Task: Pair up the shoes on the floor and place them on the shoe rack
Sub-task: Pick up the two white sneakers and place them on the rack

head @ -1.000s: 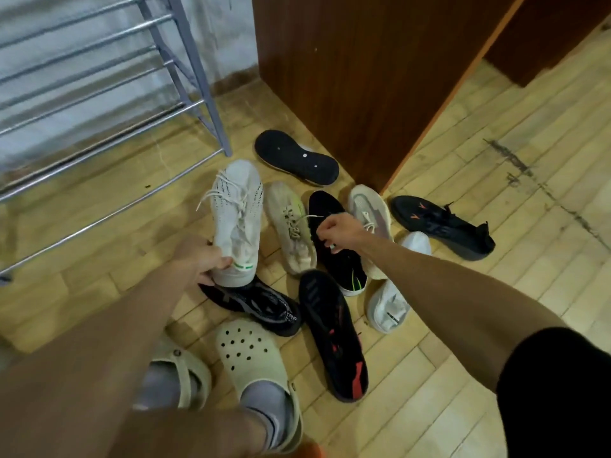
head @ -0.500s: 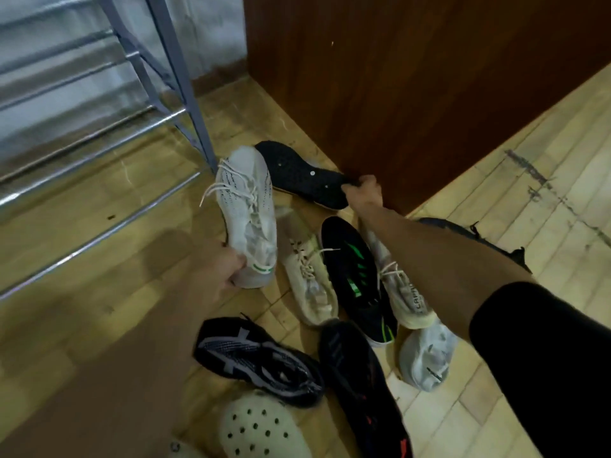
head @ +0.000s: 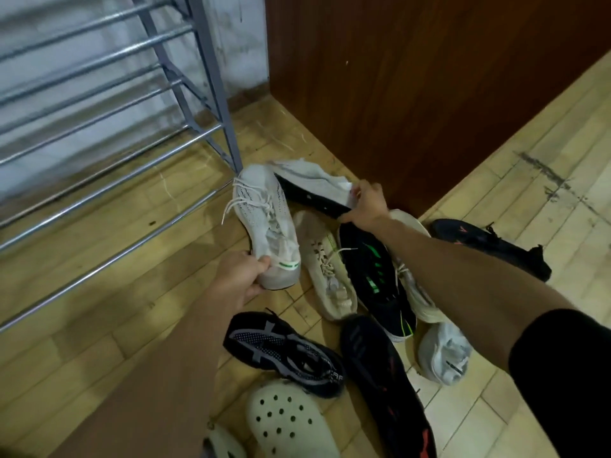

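Tipped since the earlier frame, the black-soled shoe point(head: 310, 180) now shows its white upper, its heel gripped by the right hand point(head: 367, 203) beside the cabinet point(head: 429, 94). Nearer, the left hand point(head: 241, 276) grips the heel of the white sneaker point(head: 264, 219), whose toe lies just beside the rack point(head: 211, 94) leg.

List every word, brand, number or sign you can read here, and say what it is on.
Nothing reads clearly.
Black and grey shoe: pale letters by the collar, too blurred to quote.
White shoe in the left hand: green heel strip, print too small.
Black shoe with green marks: logo shapes only, no letters.
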Available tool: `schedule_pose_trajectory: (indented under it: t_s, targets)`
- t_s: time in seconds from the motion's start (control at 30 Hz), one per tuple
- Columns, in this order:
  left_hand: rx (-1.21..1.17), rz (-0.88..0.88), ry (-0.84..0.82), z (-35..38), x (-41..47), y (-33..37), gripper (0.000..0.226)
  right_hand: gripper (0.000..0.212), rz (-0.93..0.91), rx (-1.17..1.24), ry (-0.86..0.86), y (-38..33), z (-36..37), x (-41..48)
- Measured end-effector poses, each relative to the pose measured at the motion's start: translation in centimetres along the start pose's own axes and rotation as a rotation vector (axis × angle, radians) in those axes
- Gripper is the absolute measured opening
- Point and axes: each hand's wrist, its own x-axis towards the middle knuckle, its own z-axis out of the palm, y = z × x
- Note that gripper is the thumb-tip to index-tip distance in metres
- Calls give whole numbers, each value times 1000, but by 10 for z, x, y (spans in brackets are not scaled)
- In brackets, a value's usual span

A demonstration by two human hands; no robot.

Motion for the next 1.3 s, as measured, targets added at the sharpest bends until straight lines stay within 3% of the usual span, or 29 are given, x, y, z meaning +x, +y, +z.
schedule_pose_trajectory:
  t_s: [0.1, 0.2, 0.27, 0.33, 0.4, 0.47, 0.53, 0.6, 0.67, 0.73, 0.83, 0.9, 0.97, 1.03, 1.1, 1.23, 1.3]
  targets:
    - [19, 27, -5, -1, -18, -3, 28, 57, -247, -95, 138, -7, -3, -37]
    - [10, 43, 21, 3, -36, -7, 31, 43, -428, -282, 162, 2, -2, -84]
    - [0, 46, 23, 4, -47, -10, 31, 45, -569, -422, 160, 19, 6, -115]
    - [-30, 50, 9, 5, -56, -13, 31, 46, -723, -523, 38, 40, 13, -137]
    - [-47, 47, 1, 8, -65, -15, 36, 29, -760, -585, -278, 57, 18, -149]
    - [-32, 46, 8, 13, -71, -18, 42, 23, -647, -516, -476, 70, 17, -157]
    - [-31, 30, 29, 17, -72, -22, 47, 34, -533, -341, -351, 78, 12, -157]
    - [-22, -1, 46, 18, -70, -24, 50, 32, -482, -246, -195, 82, 6, -149]
    - [-15, -30, 43, 18, -69, -25, 49, 26, -384, -152, -157, 76, 2, -139]
    - [-19, -45, 35, 17, -68, -24, 48, 37, -265, -69, -164, 62, 1, -124]
    - [-12, -62, 12, 15, -62, -23, 47, 57, 23, 78, -274, 41, 3, -108]
    - [17, -72, -4, 14, -57, -23, 47, 49, 178, 72, -483, 34, 6, -105]
    - [41, -81, -16, 12, -51, -24, 40, 43, 206, -43, -607, 31, 9, -104]
    - [64, -82, -42, 5, -45, -25, 36, 49, 197, -77, -618, 31, 13, -97]
    - [88, -80, -81, -5, -38, -28, 45, 52, 194, -76, -627, 32, 14, -89]
    - [131, -56, -68, -18, -32, -33, 40, 15, 223, -64, -637, 34, 16, -82]
    - [120, -48, -20, -23, -32, -37, 30, 12, 190, -86, -606, 30, 13, -83]
